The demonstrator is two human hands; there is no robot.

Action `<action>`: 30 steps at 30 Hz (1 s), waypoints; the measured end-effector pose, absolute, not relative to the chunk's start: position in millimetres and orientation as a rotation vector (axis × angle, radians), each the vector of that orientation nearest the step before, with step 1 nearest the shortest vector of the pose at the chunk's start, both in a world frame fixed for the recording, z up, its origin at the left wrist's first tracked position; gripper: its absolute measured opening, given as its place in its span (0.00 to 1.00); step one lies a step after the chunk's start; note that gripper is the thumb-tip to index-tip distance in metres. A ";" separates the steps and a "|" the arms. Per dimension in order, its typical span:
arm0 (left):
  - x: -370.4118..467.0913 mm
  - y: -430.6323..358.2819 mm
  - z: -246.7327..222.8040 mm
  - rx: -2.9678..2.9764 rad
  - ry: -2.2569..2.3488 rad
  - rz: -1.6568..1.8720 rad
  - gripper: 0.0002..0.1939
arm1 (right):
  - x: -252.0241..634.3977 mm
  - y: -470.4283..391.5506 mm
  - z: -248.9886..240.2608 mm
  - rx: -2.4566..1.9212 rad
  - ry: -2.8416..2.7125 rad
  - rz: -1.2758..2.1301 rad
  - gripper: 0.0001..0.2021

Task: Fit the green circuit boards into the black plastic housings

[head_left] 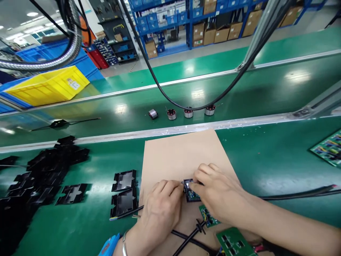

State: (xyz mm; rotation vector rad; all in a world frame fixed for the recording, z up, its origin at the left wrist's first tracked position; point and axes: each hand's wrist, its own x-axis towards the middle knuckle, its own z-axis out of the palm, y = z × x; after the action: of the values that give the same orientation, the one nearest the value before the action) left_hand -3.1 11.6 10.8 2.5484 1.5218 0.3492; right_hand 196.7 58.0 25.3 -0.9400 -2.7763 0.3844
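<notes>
A small black plastic case (pixel 188 197) with a green circuit board inside lies on the brown cardboard sheet (pixel 181 153). My left hand (pixel 163 202) is closed, its fingertips pinching the case's left edge. From the right, my right hand (pixel 215 192) curls over the case, thumb on the board and fingers at the far side. Its fingertips are partly hidden. Just below the case lie a green circuit board (pixel 210 217) with wires and a larger green circuit board (pixel 234 241). A black cable (pixel 190 237) crosses the cardboard beneath my hands.
Two black case halves (pixel 124 202) lie left of the cardboard, with a heap of black cases (pixel 48 170) further left. Several metal motor parts (pixel 172 114) stand beyond the aluminium rail (pixel 119 135). A black cable (pixel 160 87) hangs in front. A yellow bin (pixel 48 87) is far left.
</notes>
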 end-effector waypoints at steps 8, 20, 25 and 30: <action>-7.6 13.6 6.3 2.537 1.401 0.268 0.15 | 166.2 47.0 29.7 -0.790 -2.978 0.329 0.07; 25.8 20.4 35.0 2.492 1.229 0.184 0.14 | 267.0 57.0 34.8 -1.347 -2.448 0.986 0.04; 23.2 14.0 8.1 2.714 1.159 0.119 0.22 | 259.3 56.6 31.6 -1.276 -2.411 1.114 0.09; 23.5 8.4 0.2 2.720 1.212 0.152 0.18 | 242.5 64.5 41.5 -1.194 -2.442 1.190 0.11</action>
State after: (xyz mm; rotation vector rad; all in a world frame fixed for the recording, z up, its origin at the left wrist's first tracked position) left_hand 23.5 8.4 0.2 2.7198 1.2119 0.1525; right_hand 242.5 64.5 41.5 -1.1937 -2.4415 1.1905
